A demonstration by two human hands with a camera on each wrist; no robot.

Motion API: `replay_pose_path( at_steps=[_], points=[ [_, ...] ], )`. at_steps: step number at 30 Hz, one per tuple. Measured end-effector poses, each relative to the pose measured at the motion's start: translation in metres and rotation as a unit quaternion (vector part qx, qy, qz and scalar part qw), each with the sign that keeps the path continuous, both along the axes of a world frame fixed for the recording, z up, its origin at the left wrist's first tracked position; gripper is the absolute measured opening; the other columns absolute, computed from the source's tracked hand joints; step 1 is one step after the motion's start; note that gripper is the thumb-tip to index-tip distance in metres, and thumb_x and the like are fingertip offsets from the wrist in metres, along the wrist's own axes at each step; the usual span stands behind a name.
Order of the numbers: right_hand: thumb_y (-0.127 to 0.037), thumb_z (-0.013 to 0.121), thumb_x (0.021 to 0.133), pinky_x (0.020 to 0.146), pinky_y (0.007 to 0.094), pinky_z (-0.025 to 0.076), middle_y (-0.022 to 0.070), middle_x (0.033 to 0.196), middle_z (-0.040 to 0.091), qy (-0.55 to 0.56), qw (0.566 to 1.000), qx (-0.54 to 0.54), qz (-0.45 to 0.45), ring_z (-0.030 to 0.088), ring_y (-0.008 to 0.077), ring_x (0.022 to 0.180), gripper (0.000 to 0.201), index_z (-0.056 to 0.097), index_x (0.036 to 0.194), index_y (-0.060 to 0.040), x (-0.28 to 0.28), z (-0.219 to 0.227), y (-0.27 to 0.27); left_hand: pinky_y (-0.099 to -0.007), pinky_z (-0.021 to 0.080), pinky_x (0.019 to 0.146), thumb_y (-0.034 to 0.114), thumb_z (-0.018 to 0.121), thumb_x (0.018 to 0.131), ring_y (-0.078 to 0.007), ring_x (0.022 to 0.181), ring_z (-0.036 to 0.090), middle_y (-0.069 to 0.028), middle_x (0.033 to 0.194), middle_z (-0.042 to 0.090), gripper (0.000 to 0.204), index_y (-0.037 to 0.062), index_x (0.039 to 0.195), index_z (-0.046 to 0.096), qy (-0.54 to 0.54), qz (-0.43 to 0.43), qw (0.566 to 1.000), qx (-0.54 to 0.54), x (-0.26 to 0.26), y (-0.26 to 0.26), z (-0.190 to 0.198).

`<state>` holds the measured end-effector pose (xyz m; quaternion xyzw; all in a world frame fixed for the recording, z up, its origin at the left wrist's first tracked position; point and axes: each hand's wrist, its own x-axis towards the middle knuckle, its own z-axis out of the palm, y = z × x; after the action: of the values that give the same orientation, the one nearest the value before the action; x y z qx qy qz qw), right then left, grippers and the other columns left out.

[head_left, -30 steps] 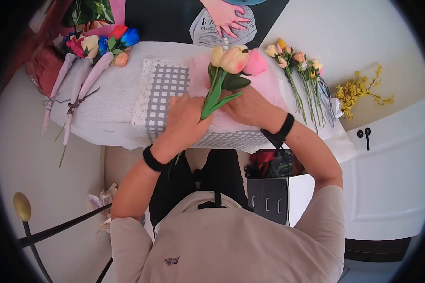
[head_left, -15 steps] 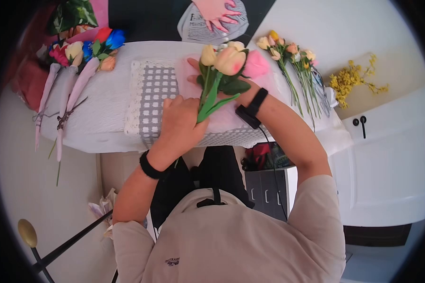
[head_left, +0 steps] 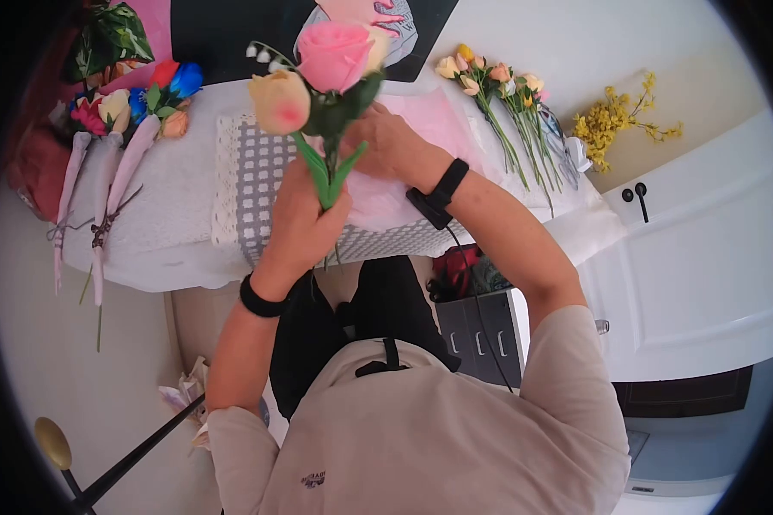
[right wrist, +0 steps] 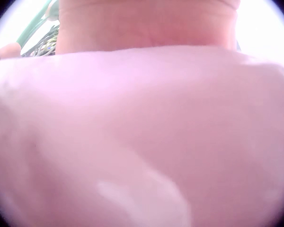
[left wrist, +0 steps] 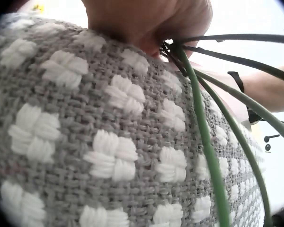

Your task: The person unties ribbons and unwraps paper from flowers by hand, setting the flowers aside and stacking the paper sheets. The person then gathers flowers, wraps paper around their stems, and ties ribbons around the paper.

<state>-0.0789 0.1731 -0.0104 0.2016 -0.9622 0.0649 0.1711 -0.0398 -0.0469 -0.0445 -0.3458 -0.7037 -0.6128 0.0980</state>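
My left hand [head_left: 299, 219] grips the stems of a small flower bunch over the front of the table. The bunch has a pink rose [head_left: 335, 53], a peach tulip [head_left: 280, 101] with a pink blush, green leaves [head_left: 325, 176] and a white bell-flower sprig. Several green stems [left wrist: 206, 142] fan out below that hand in the left wrist view. Just right of the bunch, my right hand [head_left: 395, 148] is over the pink wrapping sheet [head_left: 438, 120]; leaves hide its fingertips, and I cannot tell whether they pinch anything. The sheet fills most of the right wrist view.
A grey-and-white woven runner [head_left: 253, 184] crosses the white-covered table [head_left: 167, 193]. Wrapped flowers [head_left: 133, 163] lie at the left; loose stemmed flowers [head_left: 507, 129] lie at the right, near yellow blossom sprigs [head_left: 614, 124]. A cable [head_left: 481, 318] hangs from the right wrist device.
The left hand has turned and lifted the bunch, bringing the pink rose to the front. The right hand first reached behind the bunch, then drew back to its right side. The view has shifted rightward.
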Motion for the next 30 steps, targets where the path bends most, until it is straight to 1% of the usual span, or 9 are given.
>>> replay_pose_path(
  at_steps=[2, 4, 6, 7, 8, 10, 12, 17, 30],
  points=[
    [-0.039, 0.065, 0.097, 0.092, 0.0516, 0.058, 0.0081, 0.113, 0.071, -0.115, 0.993, -0.026, -0.016, 0.066, 0.0341, 0.113, 0.036, 0.071, 0.122, -0.0150, 0.004, 0.012, -0.002, -0.0494, 0.043, 0.082, 0.012, 0.067, 0.082, -0.0389, 0.091, 0.055, -0.0172, 0.104, 0.059, 0.028, 0.0006, 0.107, 0.066, 0.055, 0.015, 0.998, -0.041, -0.001, 0.001, 0.000],
    [-0.034, 0.072, 0.094, 0.094, 0.0451, 0.056, 0.0097, 0.109, 0.071, 0.108, 0.977, -0.019, 0.185, 0.066, 0.0302, 0.109, 0.031, 0.072, 0.120, -0.0155, -0.013, -0.012, 0.009, -0.0488, 0.043, 0.082, 0.013, 0.067, 0.082, -0.0384, 0.093, 0.054, -0.0162, 0.104, 0.057, 0.028, 0.0009, 0.107, 0.067, 0.111, 0.031, 0.990, -0.081, -0.002, 0.001, 0.002],
    [-0.030, 0.076, 0.094, 0.111, 0.0524, 0.048, 0.0153, 0.153, 0.057, 0.073, 0.980, 0.084, 0.166, 0.056, 0.0416, 0.135, 0.038, 0.072, 0.132, -0.0239, -0.013, -0.021, 0.022, -0.0473, 0.042, 0.081, 0.013, 0.067, 0.081, -0.0368, 0.092, 0.054, -0.0147, 0.098, 0.055, 0.028, 0.0013, 0.106, 0.067, 0.135, 0.035, 0.979, -0.149, 0.000, -0.002, 0.008],
    [-0.031, 0.074, 0.096, 0.113, 0.0504, 0.047, 0.0150, 0.154, 0.055, -0.146, 0.939, -0.246, 0.191, 0.056, 0.0412, 0.135, 0.039, 0.070, 0.134, -0.0227, -0.015, -0.027, 0.023, -0.0473, 0.042, 0.081, 0.013, 0.067, 0.081, -0.0368, 0.092, 0.054, -0.0147, 0.098, 0.055, 0.028, 0.0013, 0.106, 0.067, 0.138, 0.032, 0.978, -0.150, 0.000, -0.003, 0.009],
    [-0.032, 0.072, 0.098, 0.115, 0.0484, 0.046, 0.0148, 0.155, 0.054, -0.340, 0.748, -0.538, 0.187, 0.056, 0.0408, 0.135, 0.040, 0.069, 0.137, -0.0215, -0.016, -0.033, 0.028, -0.0478, 0.041, 0.080, 0.013, 0.066, 0.081, -0.0378, 0.092, 0.053, -0.0157, 0.096, 0.054, 0.028, 0.0011, 0.107, 0.067, 0.147, 0.035, 0.975, -0.161, 0.001, -0.004, 0.010],
    [-0.030, 0.071, 0.099, 0.115, 0.0461, 0.046, 0.0122, 0.157, 0.052, -0.296, 0.797, -0.478, 0.219, 0.057, 0.0345, 0.135, 0.043, 0.066, 0.140, -0.0164, -0.002, -0.020, 0.023, -0.0483, 0.040, 0.080, 0.012, 0.065, 0.082, -0.0388, 0.091, 0.052, -0.0168, 0.094, 0.053, 0.028, 0.0009, 0.108, 0.066, 0.159, 0.027, 0.972, -0.172, 0.001, -0.001, 0.011],
    [-0.017, 0.073, 0.091, 0.093, 0.0419, 0.054, 0.0088, 0.111, 0.073, 0.068, 0.977, -0.086, 0.182, 0.067, 0.0282, 0.103, 0.022, 0.072, 0.112, -0.0115, 0.004, -0.020, 0.023, -0.0483, 0.040, 0.079, 0.011, 0.064, 0.080, -0.0385, 0.091, 0.052, -0.0165, 0.095, 0.054, 0.026, 0.0008, 0.104, 0.065, 0.155, 0.061, 0.967, -0.193, 0.003, 0.003, 0.010],
    [-0.036, 0.065, 0.097, 0.099, 0.0481, 0.055, 0.0217, 0.123, 0.070, -0.085, 0.989, 0.001, -0.117, 0.066, 0.0406, 0.119, 0.042, 0.069, 0.124, -0.0050, 0.048, 0.014, 0.058, -0.0487, 0.040, 0.079, 0.009, 0.063, 0.081, -0.0384, 0.090, 0.052, -0.0166, 0.096, 0.054, 0.022, 0.0001, 0.101, 0.063, 0.143, 0.068, 0.962, -0.224, 0.005, 0.006, 0.012],
    [-0.039, 0.067, 0.097, 0.101, 0.0511, 0.053, 0.0243, 0.125, 0.070, 0.015, 0.989, 0.070, -0.130, 0.064, 0.0437, 0.123, 0.042, 0.070, 0.115, -0.0008, 0.073, 0.012, 0.135, -0.0503, 0.039, 0.080, 0.015, 0.061, 0.086, -0.0407, 0.094, 0.054, -0.0188, 0.094, 0.059, 0.016, -0.0012, 0.089, 0.061, 0.070, 0.029, 0.977, -0.201, 0.001, 0.005, 0.013]
  ],
)
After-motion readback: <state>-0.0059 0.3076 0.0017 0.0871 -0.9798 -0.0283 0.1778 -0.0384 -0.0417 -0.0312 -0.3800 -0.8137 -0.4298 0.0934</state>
